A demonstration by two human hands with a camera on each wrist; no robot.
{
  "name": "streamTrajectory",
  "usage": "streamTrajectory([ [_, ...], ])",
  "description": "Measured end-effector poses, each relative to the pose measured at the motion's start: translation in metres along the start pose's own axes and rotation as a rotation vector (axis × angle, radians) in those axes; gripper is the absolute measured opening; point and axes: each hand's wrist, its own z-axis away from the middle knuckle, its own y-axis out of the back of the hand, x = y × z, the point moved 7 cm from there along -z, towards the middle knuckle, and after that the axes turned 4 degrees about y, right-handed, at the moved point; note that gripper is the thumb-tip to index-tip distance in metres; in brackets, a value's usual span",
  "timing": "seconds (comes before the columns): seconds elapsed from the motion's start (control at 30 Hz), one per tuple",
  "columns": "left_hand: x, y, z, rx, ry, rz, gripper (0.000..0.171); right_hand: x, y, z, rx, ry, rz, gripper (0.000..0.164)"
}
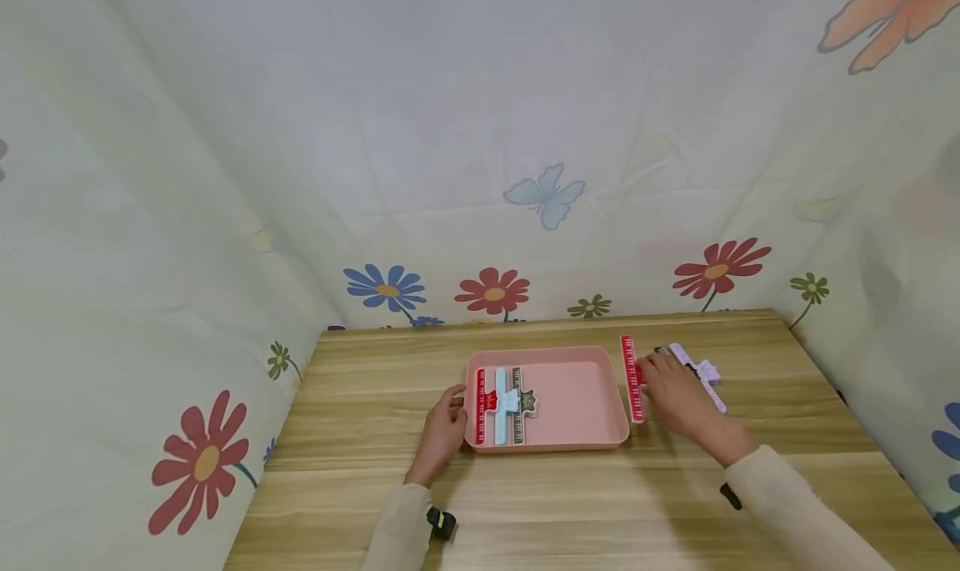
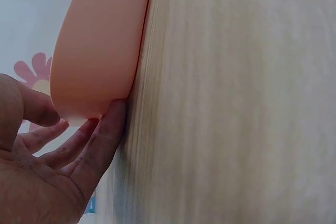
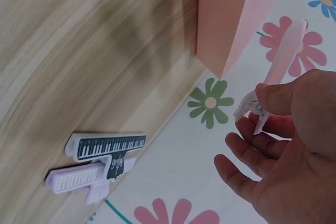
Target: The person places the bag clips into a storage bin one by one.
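Observation:
Between thumb and fingers, my right hand [image 1: 682, 392] pinches a long red clip [image 1: 631, 379] with a piano-key pattern. This clip is just right of the pink tray [image 1: 581, 400], held off the table in the right wrist view. My left hand [image 1: 442, 433] touches the tray's left end from outside with relaxed fingers; the fingertips [image 2: 113, 114] meet its wall. Inside the tray, side by side at the left, lie a red clip [image 1: 481, 388], a light blue clip [image 1: 501, 425] and a dark grey clip [image 1: 517, 383].
Right of the tray, a lilac clip [image 1: 705, 375] and a black piano-key clip [image 3: 113, 148] lie close together on the wooden table [image 1: 540, 504]. My right hand partly hides the black one in the head view. A flower-printed curtain [image 1: 420, 246] stands behind the table.

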Motion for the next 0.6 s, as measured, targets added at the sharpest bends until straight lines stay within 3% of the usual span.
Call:
streamTrajectory([
  [0.37,-0.001,0.002,-0.002,-0.004,-0.012,0.027,0.040,-0.015,-0.003,-0.007,-0.081,-0.029,-0.048,0.042],
  [0.6,0.001,0.004,-0.001,0.010,-0.013,0.041,0.040,-0.027,-0.007,-0.014,-0.084,-0.045,-0.050,0.043],
])
